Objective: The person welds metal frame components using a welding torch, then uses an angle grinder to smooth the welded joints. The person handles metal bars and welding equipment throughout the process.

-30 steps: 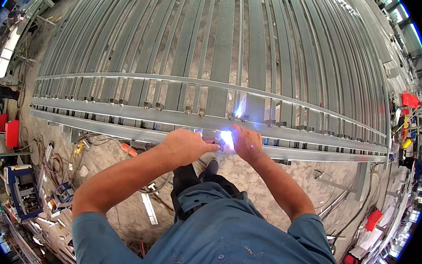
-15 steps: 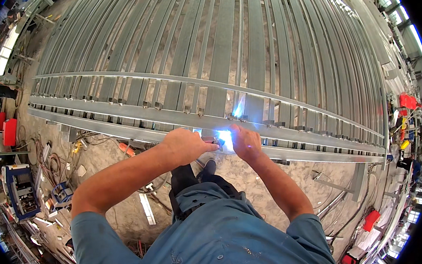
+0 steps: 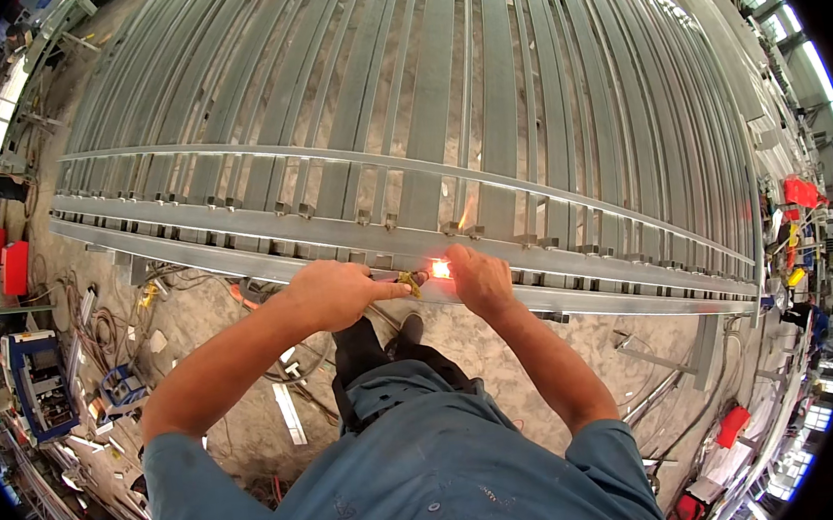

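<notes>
Shirt (image 3: 406,479), nearest: its small dark chest mark (image 3: 344,508) is too fine to read. Left hand (image 3: 340,294): curled, thumb forward, on a small tool (image 3: 412,282) with a yellowish end; the rest of it is concealed by the fingers. Right hand (image 3: 481,279): bunched just beside a red-orange glow (image 3: 441,269); whether it grips anything cannot be told. Rail (image 3: 598,300): running crosswise at both hands, partly covered by them and the glare. Bars (image 3: 433,80): extending beyond, cut off above.
</notes>
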The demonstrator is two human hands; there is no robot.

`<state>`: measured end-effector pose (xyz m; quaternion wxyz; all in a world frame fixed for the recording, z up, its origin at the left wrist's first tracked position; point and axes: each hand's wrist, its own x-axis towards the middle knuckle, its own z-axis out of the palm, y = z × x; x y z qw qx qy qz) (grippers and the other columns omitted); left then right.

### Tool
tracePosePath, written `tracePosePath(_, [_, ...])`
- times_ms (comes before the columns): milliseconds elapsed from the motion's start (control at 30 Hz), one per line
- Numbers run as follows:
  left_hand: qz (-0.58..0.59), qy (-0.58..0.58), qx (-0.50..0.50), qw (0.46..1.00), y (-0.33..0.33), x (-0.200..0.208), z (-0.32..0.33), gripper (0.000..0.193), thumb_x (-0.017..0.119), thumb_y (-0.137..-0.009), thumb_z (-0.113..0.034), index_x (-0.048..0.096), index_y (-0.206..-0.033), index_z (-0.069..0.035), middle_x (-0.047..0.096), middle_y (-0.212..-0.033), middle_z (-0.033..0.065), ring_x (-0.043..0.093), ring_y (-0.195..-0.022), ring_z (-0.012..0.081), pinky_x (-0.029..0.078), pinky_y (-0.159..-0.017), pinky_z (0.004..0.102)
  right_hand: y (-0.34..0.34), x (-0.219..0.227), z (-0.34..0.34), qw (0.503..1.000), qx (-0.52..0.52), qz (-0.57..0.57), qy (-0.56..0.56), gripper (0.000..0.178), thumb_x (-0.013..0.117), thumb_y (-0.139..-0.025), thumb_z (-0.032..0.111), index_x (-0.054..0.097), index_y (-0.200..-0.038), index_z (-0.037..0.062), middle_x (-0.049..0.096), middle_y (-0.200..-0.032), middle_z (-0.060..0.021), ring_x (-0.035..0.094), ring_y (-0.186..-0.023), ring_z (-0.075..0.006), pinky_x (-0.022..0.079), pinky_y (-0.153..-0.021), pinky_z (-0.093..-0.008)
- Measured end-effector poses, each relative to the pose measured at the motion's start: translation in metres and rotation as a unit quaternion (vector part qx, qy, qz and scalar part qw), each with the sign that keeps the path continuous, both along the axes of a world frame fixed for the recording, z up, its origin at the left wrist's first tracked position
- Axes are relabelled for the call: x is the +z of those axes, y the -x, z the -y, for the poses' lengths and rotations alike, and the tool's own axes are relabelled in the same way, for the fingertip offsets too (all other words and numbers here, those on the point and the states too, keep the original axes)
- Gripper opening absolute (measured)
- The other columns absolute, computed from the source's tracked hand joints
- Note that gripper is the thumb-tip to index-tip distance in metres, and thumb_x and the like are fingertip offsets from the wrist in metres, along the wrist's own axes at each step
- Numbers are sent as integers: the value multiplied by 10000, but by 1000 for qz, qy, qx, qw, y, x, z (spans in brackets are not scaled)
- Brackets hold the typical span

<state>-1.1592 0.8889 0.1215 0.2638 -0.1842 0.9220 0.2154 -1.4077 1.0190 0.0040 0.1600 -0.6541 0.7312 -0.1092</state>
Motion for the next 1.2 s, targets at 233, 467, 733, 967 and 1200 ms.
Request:
tracePosePath(233, [-20, -1, -6, 1000, 5, -6, -1, 694, 640, -916, -107, 530, -1490, -481, 688, -1154, 85, 734, -967, 302, 581, -740, 438, -1, 2, 0, 1000, -9, 11, 7, 140, 659, -929, 216, 607, -1020, 123, 731, -928, -131, 709, -830, -408, 528, -669, -542])
tracePosePath(467, [-26, 17, -11, 999, 11, -11, -6, 690, 622, -936, -118, 515, -1493, -510, 676, -1099, 92, 739, -928, 307, 588, -713, 432, 0, -1, 0, 1000, -8, 2, 7, 115, 620, -927, 174, 573, -1023, 132, 714, -955, -111, 711, -855, -409, 543, -689, -552])
tracePosePath(733, [8, 27, -29, 999, 15, -12, -7, 601, 554, -1007, -199, 477, -1510, -520, 668, -1111, 115, 746, -926, 319, 602, -732, 443, 10, -41, -8, 986, -52, 127, 92, 161, 601, -955, 155, 657, -1105, 164, 726, -909, -130, 708, -761, -354, 557, -648, -470])
tracePosePath(967, [-1, 20, -16, 1000, 12, -8, -10, 422, 420, -1113, -326, 501, -1486, -506, 681, -1126, 122, 748, -989, 335, 604, -793, 457, 5, -16, -4, 984, -38, 173, 18, 191, 590, -947, 178, 646, -1129, 156, 747, -1001, -131, 727, -834, -411, 567, -728, -542])
tracePosePath(1200, [-13, 25, -20, 999, 9, -10, -10, 391, 396, -1121, -377, 506, -1478, -490, 687, -1116, 142, 749, -990, 349, 606, -781, 472, 7, -15, -6, 999, -15, 42, 12, 133, 600, -938, 166, 622, -1068, 152, 734, -943, -123, 706, -786, -416, 540, -686, -553])
